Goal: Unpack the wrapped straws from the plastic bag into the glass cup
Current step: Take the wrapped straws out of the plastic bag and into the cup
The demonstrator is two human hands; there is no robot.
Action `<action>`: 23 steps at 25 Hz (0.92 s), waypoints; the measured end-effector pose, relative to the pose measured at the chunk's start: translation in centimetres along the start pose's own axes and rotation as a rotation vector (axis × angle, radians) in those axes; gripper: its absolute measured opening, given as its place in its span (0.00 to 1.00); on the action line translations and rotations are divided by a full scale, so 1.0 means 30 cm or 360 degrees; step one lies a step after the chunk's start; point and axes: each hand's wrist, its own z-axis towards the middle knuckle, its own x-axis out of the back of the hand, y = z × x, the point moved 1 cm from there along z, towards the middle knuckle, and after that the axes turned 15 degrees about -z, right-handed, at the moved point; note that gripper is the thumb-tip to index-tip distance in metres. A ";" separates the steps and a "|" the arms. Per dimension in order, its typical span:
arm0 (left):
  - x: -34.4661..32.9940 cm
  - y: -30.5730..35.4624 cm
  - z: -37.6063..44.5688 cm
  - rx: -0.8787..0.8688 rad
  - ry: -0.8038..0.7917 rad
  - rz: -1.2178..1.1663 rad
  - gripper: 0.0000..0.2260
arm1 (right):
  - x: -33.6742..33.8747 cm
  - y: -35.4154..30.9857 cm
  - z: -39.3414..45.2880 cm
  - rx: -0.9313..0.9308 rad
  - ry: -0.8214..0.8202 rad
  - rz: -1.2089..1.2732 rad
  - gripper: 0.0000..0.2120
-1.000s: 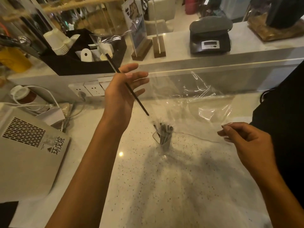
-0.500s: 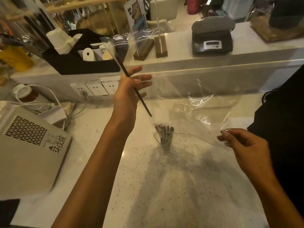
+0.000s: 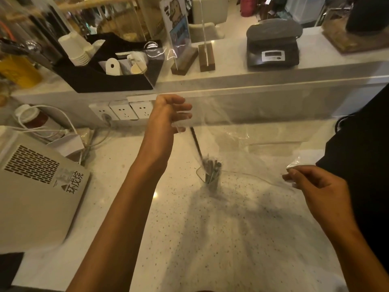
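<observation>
A small glass cup (image 3: 210,178) stands on the speckled white counter (image 3: 210,239) with several dark wrapped straws upright in it. One more dark wrapped straw (image 3: 196,144) slants down into the cup, its lower end among the others. My left hand (image 3: 168,116) is just above it, fingers loosely curled, pinching the clear top end of its wrapper. The clear plastic bag (image 3: 235,131) hangs spread out behind and to the right of the cup. My right hand (image 3: 315,186) pinches one of its corners at the right.
A beige machine (image 3: 35,186) sits at the left with white cables and wall sockets (image 3: 124,110) behind it. The raised ledge holds a black organiser with paper cups (image 3: 101,74), wooden sign stands (image 3: 189,60) and a dark scale (image 3: 273,45). A dark garment (image 3: 362,154) is at the right edge.
My left hand has come down and to the right, lowering the straw from a raised slant until its tip is inside the cup. My right hand has stayed on the bag's corner.
</observation>
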 end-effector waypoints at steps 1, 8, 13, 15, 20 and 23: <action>0.006 -0.004 0.001 0.0001 0.0009 0.0025 0.21 | 0.001 0.000 0.002 -0.0007 0.0005 -0.0015 0.08; 0.012 0.017 0.010 0.0028 0.0037 0.0087 0.12 | 0.006 -0.015 0.018 0.0005 -0.0002 -0.0037 0.08; 0.009 0.050 -0.001 -0.0063 0.0021 0.0076 0.11 | 0.021 -0.031 0.022 0.0026 0.0017 0.0000 0.04; 0.005 0.060 -0.006 -0.0114 0.0021 0.0092 0.09 | 0.022 -0.035 0.029 0.0026 -0.0026 0.0011 0.04; 0.031 0.087 0.002 -0.0190 0.0060 0.0032 0.07 | 0.020 -0.101 0.068 0.0150 -0.0013 0.0025 0.06; 0.073 0.144 0.025 -0.0259 0.0087 -0.0031 0.07 | 0.022 -0.180 0.096 0.0293 0.0038 0.0055 0.06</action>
